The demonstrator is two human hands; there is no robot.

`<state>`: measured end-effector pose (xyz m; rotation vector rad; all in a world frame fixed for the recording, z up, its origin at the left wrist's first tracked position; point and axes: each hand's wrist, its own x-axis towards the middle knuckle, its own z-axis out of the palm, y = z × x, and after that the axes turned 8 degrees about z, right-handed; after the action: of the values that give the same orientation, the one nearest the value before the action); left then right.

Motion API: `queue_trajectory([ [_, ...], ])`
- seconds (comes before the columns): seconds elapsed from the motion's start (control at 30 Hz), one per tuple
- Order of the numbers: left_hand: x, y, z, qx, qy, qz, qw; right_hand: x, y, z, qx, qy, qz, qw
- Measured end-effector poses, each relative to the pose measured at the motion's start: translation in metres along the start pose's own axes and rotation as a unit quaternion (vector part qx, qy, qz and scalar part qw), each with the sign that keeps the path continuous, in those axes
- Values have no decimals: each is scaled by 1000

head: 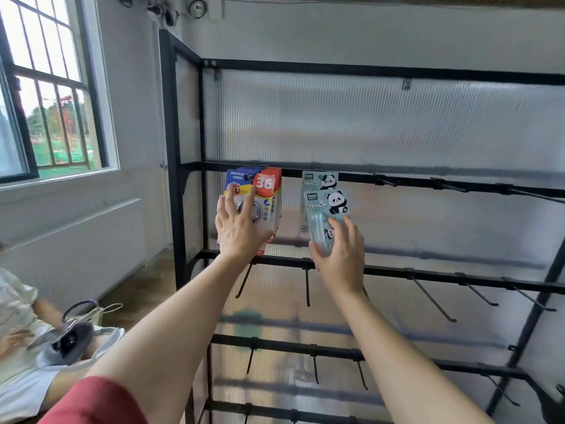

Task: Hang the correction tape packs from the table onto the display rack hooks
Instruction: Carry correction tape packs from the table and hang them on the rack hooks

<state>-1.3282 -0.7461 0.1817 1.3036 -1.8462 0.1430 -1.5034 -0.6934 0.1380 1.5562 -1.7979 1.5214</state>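
Observation:
A black display rack (397,272) with rows of hooks stands in front of me. On its upper rail at the left hang several blue, yellow and red correction tape packs (264,185). My left hand (240,228) lies over the front one with fingers spread. To the right a pale green panda pack (319,179) hangs on a hook. A second panda pack (325,209) is in front of it, slightly lower and tilted. My right hand (341,252) grips that pack at its lower end.
Bare hooks (434,298) stick out along the rails to the right and on the lower rows. A barred window (46,96) is at the left. Another person (27,347) sits at the lower left with a grey object on the lap.

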Motion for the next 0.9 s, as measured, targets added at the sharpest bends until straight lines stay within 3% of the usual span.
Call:
queue_trajectory([
  [0.57, 39, -2, 13, -1, -79, -14, 997, 25, -6, -22, -51, -12, 4, 999],
  [0.9, 4, -23, 5, 39, -70, 101, 992, 41, -43, -5, -71, -12, 68, 995],
])
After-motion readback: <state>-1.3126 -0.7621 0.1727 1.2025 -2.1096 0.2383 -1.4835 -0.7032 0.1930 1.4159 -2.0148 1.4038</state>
